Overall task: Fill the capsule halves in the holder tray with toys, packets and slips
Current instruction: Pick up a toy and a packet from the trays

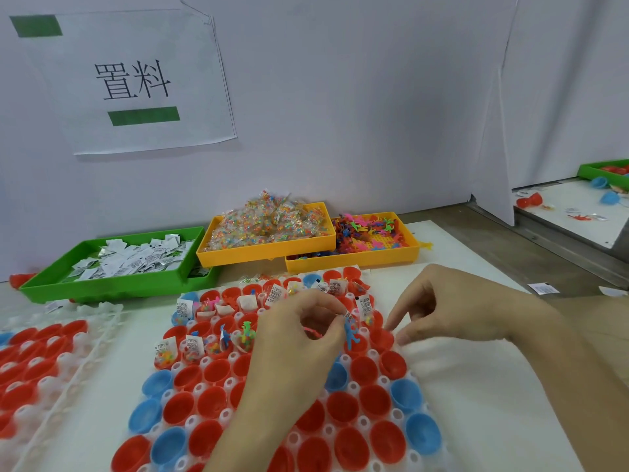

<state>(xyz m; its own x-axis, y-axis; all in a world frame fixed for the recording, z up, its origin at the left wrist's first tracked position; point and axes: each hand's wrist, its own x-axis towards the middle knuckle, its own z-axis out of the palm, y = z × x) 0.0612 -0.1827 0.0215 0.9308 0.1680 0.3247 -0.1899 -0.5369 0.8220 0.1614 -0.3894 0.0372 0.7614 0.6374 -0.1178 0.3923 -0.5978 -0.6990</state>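
The tray of red and blue halves lies on the surface before you, its far rows filled. Your left hand pinches a blue toy over a red half; your right hand hovers beside it, fingers loosely curled, holding nothing.

bins wall rear — bare tabletop right

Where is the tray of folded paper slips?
The green tray of slips sits at the far left of the table against the wall, left of the yellow tray of packets and behind the holder tray.
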